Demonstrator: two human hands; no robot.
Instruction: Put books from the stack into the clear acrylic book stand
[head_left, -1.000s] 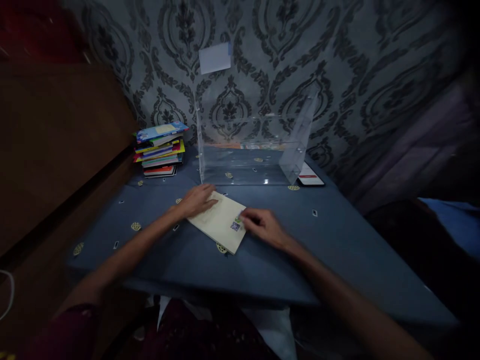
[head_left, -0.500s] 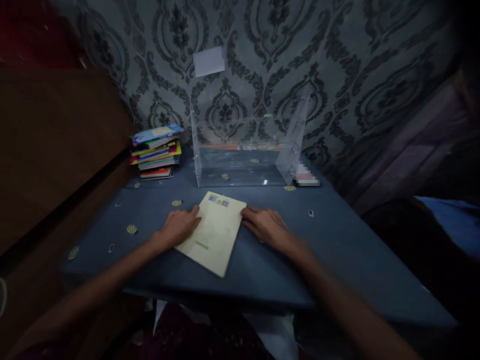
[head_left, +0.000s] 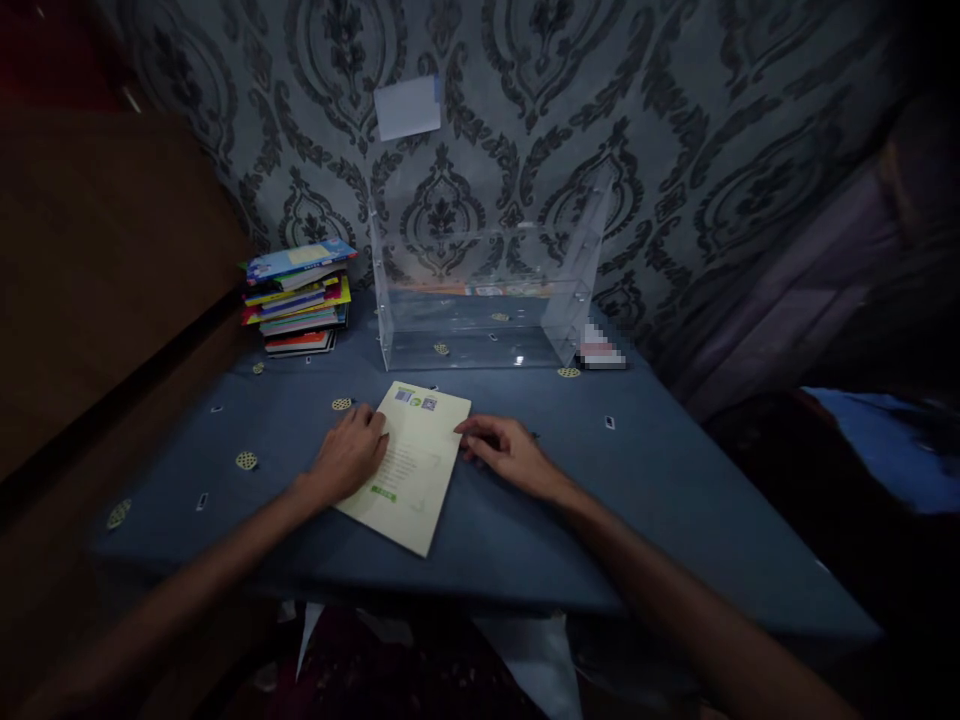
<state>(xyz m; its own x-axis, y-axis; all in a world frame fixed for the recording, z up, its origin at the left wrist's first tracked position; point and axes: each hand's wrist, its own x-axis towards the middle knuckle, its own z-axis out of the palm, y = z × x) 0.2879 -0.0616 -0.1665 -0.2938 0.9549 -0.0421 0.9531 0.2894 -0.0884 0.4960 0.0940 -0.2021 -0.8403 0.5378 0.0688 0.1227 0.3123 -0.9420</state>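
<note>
A pale cream book lies at a slant on the blue cloth, with small printed codes near its far edge and a green label lower down. My left hand grips its left edge, the bent fingers lying over the cover. Beside the right edge is my right hand, its thumb and fingers apart and the fingertips close to the book. Whether those fingertips touch the edge I cannot tell. Behind the book stands a clear acrylic rack.
A stack of several books stands at the back left. A pixelated object lies right of the rack. The patterned cloth covers the table. A white card hangs on the wall, and a brown wooden panel borders the left side.
My right hand has loosened from the book's right edge, its thumb and fingers now spread. My left hand has shifted farther over the left edge. The whole view has moved slightly.
</note>
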